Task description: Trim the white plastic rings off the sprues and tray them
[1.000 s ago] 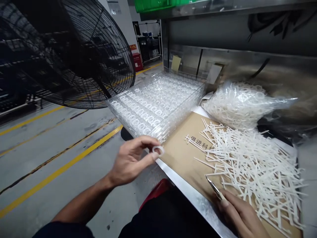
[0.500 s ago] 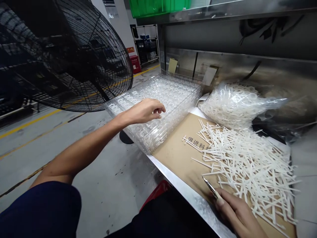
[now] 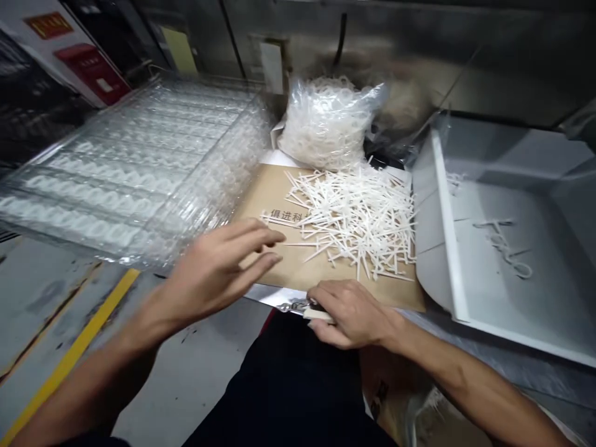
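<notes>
Beyond the gripping right hand [image 3: 349, 313], white glare is thrown back by the plastic bag [image 3: 326, 124] under moderate light, while the left hand [image 3: 221, 264] near it is blurred and the outer edges are stretched.

Trays [image 3: 139, 155], ten o'clock: clear plastic, glossy, ridged. Bag [image 3: 330, 118], twelve o'clock: transparent plastic film, wrinkled, high shine. Sticks [image 3: 363, 217], near centre towards three o'clock: white plastic, low sheen. Sheet [image 3: 254, 205], centre: brown paper or card, matt, smooth. Bin [image 3: 535, 248], three o'clock: pale grey plastic, smooth, soft sheen. Back panel [image 3: 479, 68], one o'clock: metal, dull reflections. Tool [image 3: 297, 306], six o'clock: shiny metal; pale handle, material unclear. Trousers [image 3: 288, 391], six o'clock: dark cloth, matt.
</notes>
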### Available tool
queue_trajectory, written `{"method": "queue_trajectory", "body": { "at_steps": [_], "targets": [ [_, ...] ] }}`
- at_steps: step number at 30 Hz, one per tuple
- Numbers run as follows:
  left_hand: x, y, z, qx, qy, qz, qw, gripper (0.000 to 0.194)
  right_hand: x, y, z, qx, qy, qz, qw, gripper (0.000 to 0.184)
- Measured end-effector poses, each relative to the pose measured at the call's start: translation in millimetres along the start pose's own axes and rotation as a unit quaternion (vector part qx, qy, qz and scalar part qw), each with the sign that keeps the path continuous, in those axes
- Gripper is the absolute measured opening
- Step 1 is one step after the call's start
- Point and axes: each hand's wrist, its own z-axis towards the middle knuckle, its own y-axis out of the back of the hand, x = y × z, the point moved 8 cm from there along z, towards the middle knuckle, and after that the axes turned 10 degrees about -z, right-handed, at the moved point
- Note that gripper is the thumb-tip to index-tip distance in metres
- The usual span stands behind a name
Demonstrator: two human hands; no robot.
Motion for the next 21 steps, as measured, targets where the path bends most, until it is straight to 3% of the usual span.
{"method": "queue_trajectory", "body": {
  "at_steps": [4,7,9,14,21],
  "targets": [
    [1,-93.5,36,0.125,-0.02,0.019,0.992,0.028,6,-5,-1,0.007,0.028,-0.059,0.998,0.028],
    [5,-130.3,58,0.183,-0.01,0.074,0.98,0.026,10,-7,-2,0.017,0.037,-0.081,0.996,0.03],
    [5,-136.8,66,0.197,-0.007,0.081,0.977,0.019,11,-7,-1,0.023,0.037,-0.092,0.995,0.034],
    [4,-120.7,69,0.159,-0.033,0.049,0.985,0.02,13,-4,0,-0.005,0.042,-0.12,0.992,0.037],
    [0,-148.4,56,0.245,-0.082,0.054,0.965,0.018,16,-2,0,-0.04,0.074,-0.125,0.989,0.036]
  ]
}}
